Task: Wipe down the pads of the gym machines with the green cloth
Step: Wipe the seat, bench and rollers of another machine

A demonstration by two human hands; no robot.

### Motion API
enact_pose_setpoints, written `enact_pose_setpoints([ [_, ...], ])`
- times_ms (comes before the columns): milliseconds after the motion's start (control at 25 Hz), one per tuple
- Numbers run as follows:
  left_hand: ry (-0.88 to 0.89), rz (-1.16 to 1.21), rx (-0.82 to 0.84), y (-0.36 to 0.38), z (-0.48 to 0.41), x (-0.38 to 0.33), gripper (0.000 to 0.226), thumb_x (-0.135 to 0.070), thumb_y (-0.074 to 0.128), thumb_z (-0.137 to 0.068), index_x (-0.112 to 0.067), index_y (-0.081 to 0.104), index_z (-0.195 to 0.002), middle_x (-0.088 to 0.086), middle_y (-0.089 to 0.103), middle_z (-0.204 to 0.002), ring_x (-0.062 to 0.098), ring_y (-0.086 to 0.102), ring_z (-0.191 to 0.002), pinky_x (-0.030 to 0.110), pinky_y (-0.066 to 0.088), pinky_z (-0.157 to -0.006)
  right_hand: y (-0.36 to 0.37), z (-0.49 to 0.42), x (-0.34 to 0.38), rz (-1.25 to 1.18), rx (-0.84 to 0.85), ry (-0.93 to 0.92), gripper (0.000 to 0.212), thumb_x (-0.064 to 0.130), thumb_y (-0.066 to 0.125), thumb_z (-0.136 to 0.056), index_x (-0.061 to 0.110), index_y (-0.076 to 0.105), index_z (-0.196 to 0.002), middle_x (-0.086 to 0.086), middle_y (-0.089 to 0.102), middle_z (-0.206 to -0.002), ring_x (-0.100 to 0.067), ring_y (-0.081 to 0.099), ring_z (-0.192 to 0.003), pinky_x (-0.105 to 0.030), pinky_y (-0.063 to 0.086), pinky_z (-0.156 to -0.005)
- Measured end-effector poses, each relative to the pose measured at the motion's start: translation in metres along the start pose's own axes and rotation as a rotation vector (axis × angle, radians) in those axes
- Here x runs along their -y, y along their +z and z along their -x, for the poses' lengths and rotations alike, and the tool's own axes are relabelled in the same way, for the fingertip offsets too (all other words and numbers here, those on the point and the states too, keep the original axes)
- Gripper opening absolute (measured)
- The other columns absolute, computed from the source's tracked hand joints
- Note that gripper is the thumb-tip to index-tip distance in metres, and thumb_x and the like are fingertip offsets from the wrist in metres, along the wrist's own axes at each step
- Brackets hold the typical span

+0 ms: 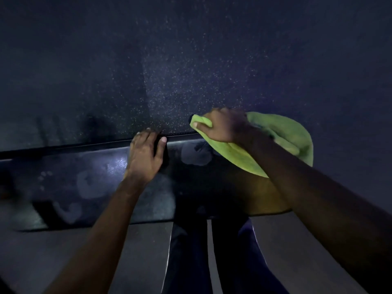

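Light dim; right hand motion-blurred.

Near: trousers [191, 255], dark with a pale stripe, at bottom centre. The person stands against the near side of the pad.

Middle: black pad [95, 181], a band across the middle of the frame. Long axis left to right, with the right end slightly higher in the frame. Its left end goes out of frame; its right end is hidden under the cloth and right forearm. The surface shows dull palm-shaped smudges left of centre and one just left of the cloth.

Left hand [146, 153]: laid flat on the pad at centre frame, thumb spread wide, fingertips at the far edge seam. Cannot tell whether they hook over the seam. It holds nothing; judged to be bracing.

Right hand [222, 126]: right of centre at the pad's far edge, fingers closed round a bunch of the green cloth [282, 141]. The bunched end points to the upper left. The loose body fans toward the lower right, draping over the pad.

Far: dark speckled floor [191, 71], upper frame.

Step (judgement): wiping in progress, working the far edge; smudges suggest most of the top is undone.

Next move (judgement): sweep the cloth leftward along the long axis, flat under pressure, with the left hand shifted out of its path.
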State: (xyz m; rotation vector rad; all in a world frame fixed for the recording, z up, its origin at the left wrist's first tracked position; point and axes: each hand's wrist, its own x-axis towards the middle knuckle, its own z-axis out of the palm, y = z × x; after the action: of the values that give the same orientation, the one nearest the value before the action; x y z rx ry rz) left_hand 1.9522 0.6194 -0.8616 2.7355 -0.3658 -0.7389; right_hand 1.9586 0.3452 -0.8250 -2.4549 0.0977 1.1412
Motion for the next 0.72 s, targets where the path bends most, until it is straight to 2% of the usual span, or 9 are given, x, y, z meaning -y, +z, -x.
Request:
enact_pose_setpoints([
  [120, -0.051, 0.021, 0.004, -0.007, -0.001, 0.008, 0.05, -0.04, 0.033, -0.104, -0.004, 0.06, -0.124, 0.021, 0.057, -0.132, 0.04, 0.048, -0.125, 0.047, 0.03, -0.114, -0.005, 0.004, -0.013, -0.08, 0.061, -0.011, 0.058, 0.06, 0.034, -0.104, 0.024, 0.046, -0.149, -0.01, 0.05, -0.15, -0.035, 0.05, -0.135, -0.048, 0.041, -0.103],
  [160, -0.072, 0.014, -0.021, -0.011, -0.001, 0.015, 0.049, -0.039, 0.032, -0.104, -0.003, 0.06, -0.121, 0.022, 0.058, -0.128, 0.041, 0.049, -0.121, 0.046, 0.03, -0.113, -0.008, 0.008, -0.026, -0.098, 0.067, 0.012, 0.058, 0.061, 0.035, -0.104, 0.028, 0.042, -0.151, -0.009, 0.048, -0.152, -0.036, 0.049, -0.136, -0.049, 0.04, -0.105],
  [280, -0.147, -0.008, -0.037, -0.024, 0.001, 0.046, 0.053, -0.046, 0.031, -0.103, -0.003, 0.059, -0.117, 0.022, 0.058, -0.123, 0.042, 0.05, -0.117, 0.046, 0.031, -0.11, -0.011, 0.011, -0.042, -0.094, 0.031, 0.105, 0.055, 0.069, 0.037, -0.099, 0.039, 0.049, -0.144, -0.006, 0.06, -0.141, -0.037, 0.058, -0.125, -0.049, 0.045, -0.098],
  [360, -0.145, -0.004, -0.033, -0.025, 0.001, 0.057, 0.056, -0.051, 0.033, -0.101, -0.003, 0.059, -0.118, 0.021, 0.058, -0.124, 0.04, 0.049, -0.118, 0.048, 0.032, -0.11, -0.009, 0.004, -0.025, -0.054, 0.015, 0.085, 0.051, 0.068, 0.038, -0.1, 0.038, 0.058, -0.137, -0.005, 0.067, -0.131, -0.036, 0.061, -0.119, -0.046, 0.046, -0.094],
  [440, -0.139, 0.006, -0.033, -0.021, 0.0, 0.054, 0.055, -0.05, 0.033, -0.101, -0.004, 0.059, -0.116, 0.019, 0.057, -0.127, 0.038, 0.046, -0.125, 0.048, 0.025, -0.116, -0.006, -0.007, 0.002, -0.03, 0.01, 0.046, 0.051, 0.065, 0.039, -0.101, 0.035, 0.062, -0.135, -0.008, 0.069, -0.127, -0.035, 0.063, -0.117, -0.043, 0.047, -0.094],
  [560, -0.138, -0.019, -0.038, -0.017, 0.001, 0.052, 0.044, -0.043, 0.031, -0.102, -0.008, 0.057, -0.111, 0.015, 0.056, -0.128, 0.032, 0.039, -0.134, 0.046, 0.01, -0.12, 0.015, -0.021, 0.043, 0.013, -0.019, -0.012, 0.054, 0.064, 0.038, -0.101, 0.031, 0.059, -0.139, -0.009, 0.068, -0.13, -0.034, 0.064, -0.117, -0.044, 0.048, -0.097],
  [720, -0.124, -0.005, 0.061, -0.025, -0.001, 0.053, 0.047, -0.047, 0.023, -0.102, -0.012, 0.054, -0.108, 0.01, 0.055, -0.12, 0.031, 0.044, -0.122, 0.047, 0.018, -0.116, 0.018, -0.015, 0.039, -0.03, -0.01, 0.005, 0.054, 0.06, 0.04, -0.1, 0.031, 0.052, -0.144, -0.002, 0.057, -0.143, -0.033, 0.058, -0.126, -0.047, 0.046, -0.104],
])
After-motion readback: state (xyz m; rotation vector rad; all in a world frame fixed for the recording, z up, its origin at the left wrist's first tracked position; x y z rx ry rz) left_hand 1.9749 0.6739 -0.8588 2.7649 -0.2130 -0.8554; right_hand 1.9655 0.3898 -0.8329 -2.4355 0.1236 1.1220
